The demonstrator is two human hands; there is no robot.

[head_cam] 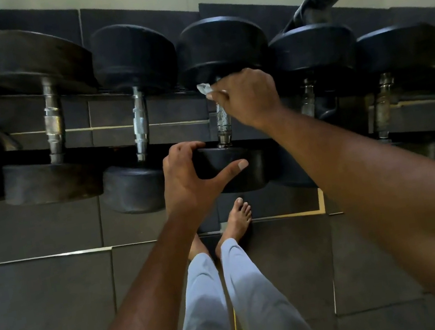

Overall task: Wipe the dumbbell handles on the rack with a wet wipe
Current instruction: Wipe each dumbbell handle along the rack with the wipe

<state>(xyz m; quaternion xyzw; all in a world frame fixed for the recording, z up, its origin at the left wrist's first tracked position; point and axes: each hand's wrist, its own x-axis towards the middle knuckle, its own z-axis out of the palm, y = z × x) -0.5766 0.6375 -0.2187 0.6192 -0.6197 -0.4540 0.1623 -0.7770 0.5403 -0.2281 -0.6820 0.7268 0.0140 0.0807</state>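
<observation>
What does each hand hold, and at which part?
Right hand grips the wet wipe around the handle's far end; left hand holds that dumbbell's near head.

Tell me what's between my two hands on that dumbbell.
In the head view, the bare knurled metal handle runs between the right hand with the wet wipe and the left hand.

The scene is dim and warm-toned, with the black dumbbell heads sinking into near-uniform shadow. Soft highlights glint on the chrome handles and on both forearms. Wide-angle distortion bends the rack at the edges, and the far-left dumbbells look smeared and soft.
</observation>
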